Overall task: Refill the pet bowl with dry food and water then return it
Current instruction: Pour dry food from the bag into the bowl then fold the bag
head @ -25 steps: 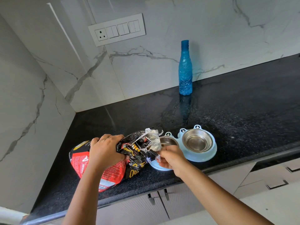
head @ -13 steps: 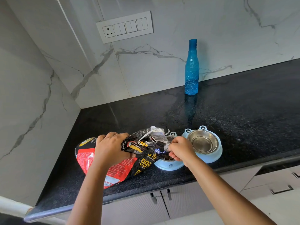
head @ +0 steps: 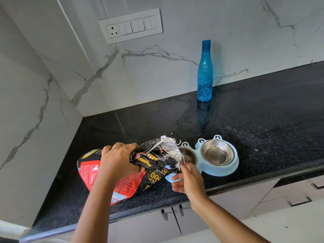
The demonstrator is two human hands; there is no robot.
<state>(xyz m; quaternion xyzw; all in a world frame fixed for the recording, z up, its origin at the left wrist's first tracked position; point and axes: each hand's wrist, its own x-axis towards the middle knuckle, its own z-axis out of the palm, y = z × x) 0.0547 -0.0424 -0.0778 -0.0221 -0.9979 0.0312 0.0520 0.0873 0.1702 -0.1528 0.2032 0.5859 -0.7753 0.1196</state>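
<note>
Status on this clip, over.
Left hand grips red-and-black food bag; right hand pinches its foil mouth, tipped over pale blue double feeder, left steel bowl. Stray kibble behind.

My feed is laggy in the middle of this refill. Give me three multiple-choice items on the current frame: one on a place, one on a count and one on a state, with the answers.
1. Where does the blue bottle stand?
A. At the back of the counter
B. On a shelf
C. On the floor

2. How many steel bowls sit in the light blue feeder?
A. One
B. Two
C. Four

3. What state is the steel bowl farther from the food bag in?
A. Heaped with food
B. Upside down
C. Upright, bare steel inside

Answers:
1 A: it stands upright at the counter's rear edge.
2 B: two rims show, one partly behind the bag's mouth.
3 C: its shiny bottom shows no food.
</note>
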